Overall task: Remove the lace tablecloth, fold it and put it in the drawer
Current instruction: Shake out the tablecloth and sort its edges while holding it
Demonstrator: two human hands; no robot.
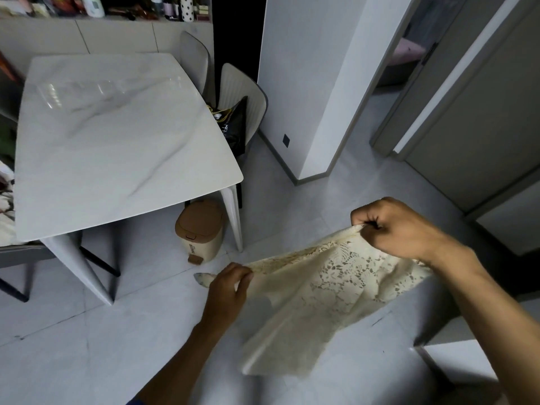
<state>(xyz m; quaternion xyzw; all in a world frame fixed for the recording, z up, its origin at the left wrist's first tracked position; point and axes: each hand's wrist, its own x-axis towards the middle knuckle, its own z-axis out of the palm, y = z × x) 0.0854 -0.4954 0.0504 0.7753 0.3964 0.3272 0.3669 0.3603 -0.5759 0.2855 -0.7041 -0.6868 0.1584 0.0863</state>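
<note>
Lace tablecloth held up in the air over the floor, lower right of centre in the frame. Cream colour, cut-out lace pattern clearest in its upper right part. It looks doubled over: top edge stretched between the two hands, the rest hanging down and toward the camera to a blurred lower edge.

Left hand at the cloth's upper left corner, fingers closed, pinching the top edge between thumb and fingertips. Right hand higher and further right in the frame, fingers curled into a fist around the bunched upper right corner. Cloth runs taut on a slant from one hand up to the other. Both forearms enter from the bottom edge.

Table fills the upper left and centre left: white marbled top with grey veins, bare, pale tapered legs. The cloth is off it, well apart from it.

Small beige pedal bin with brown lid on the floor below the table's near right corner. Pale chair beyond the table's right side, with a black bag on its seat. Floor of pale grey tiles. Grey doors at upper right.
</note>
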